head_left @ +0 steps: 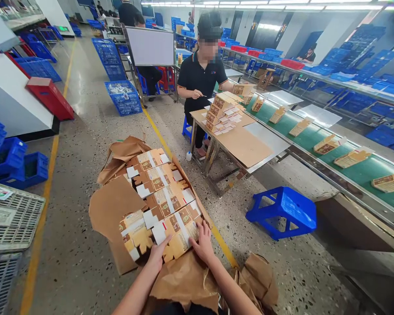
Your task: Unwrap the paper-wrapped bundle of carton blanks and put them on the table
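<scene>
Stacks of flat, unfolded printed cartons (160, 197) lie on brown wrapping paper (113, 205) on the floor in front of me. My left hand (157, 253) rests on the near edge of the closest stack, fingers curled over it. My right hand (203, 241) lies on the same stack's right side, fingers spread and pressing on the top carton. Both forearms reach in from the bottom of the view. Crumpled brown paper (187, 280) sits under my arms.
A blue plastic stool (284, 212) stands to the right. A seated person in a black shirt (200, 78) works at a table (246, 146) with carton stacks beside a green conveyor (364, 170) carrying folded boxes. Blue crates (123, 98) and grey crates (9, 216) stand at left.
</scene>
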Demonstrator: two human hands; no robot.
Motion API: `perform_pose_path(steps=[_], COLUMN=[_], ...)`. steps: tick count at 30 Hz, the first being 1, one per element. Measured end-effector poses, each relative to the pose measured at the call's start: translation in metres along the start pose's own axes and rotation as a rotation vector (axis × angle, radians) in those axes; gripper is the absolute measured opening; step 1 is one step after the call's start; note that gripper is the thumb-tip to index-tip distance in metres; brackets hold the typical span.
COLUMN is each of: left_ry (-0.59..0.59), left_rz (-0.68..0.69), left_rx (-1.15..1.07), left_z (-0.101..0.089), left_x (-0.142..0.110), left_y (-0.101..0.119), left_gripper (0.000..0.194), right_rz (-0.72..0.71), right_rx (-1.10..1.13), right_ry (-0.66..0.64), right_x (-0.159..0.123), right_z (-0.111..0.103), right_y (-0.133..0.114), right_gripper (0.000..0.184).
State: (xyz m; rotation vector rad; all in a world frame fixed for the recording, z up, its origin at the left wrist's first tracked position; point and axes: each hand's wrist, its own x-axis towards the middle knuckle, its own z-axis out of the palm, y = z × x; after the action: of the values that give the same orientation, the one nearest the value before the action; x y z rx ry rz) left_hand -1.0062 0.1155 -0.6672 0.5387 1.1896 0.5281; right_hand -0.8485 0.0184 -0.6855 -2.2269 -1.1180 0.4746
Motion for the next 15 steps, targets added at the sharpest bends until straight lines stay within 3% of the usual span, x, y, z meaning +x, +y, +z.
perform_pose_path(steps=[3, 10, 15], left_ry=[0.039, -0.089, -0.01], left_rz=[0.091, 0.166, 0.185], left_rx=[0.031, -0.006, 0.023], left_z=[0.0, 0.01, 0.006], left_x=[-0.002, -0.005, -0.016], left_y=[-0.001, 0.011, 0.022], left_gripper=[0.028, 0.032, 0.029], right_rz=[0.008, 0.029, 0.12], right_rx=[0.037, 0.14, 0.238], right_ry=[0.02, 0.065, 0.121], right_x=[0.003, 0.009, 0.007], right_z=[0.0, -0.001, -0.011], right_y=[0.002, -0.001, -0.009], right_gripper=[0.058, 0.048, 0.055])
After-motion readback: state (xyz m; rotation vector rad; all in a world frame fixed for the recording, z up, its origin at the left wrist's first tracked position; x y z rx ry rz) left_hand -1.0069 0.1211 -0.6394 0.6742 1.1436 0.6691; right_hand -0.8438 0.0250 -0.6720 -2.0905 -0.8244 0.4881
